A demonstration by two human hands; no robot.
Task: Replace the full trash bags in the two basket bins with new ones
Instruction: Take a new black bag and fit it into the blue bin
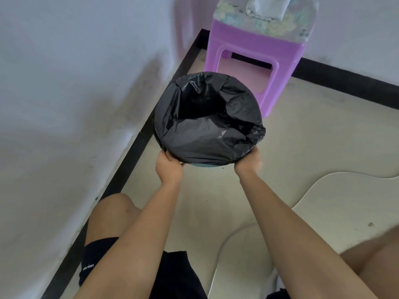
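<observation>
White wall (64,83), beige floor (302,143): left hand (169,167) grips the crinkled black plastic trash bag (207,134) at its hem; right hand (248,161) has its fingers hidden beneath, grip unclear; the blue bin (203,166) is almost wholly covered.

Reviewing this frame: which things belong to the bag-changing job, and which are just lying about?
Job: black trash bag, bin under it, left hand and right hand gripping the bag's edge.
Lying about: purple stool, tissue pack on it.

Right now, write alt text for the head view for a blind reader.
The left hand and right hand grip the near edge of a black trash bag stretched over the rim of a round bin on the floor by a white wall. A purple stool bearing a tissue pack stands behind it.
</observation>
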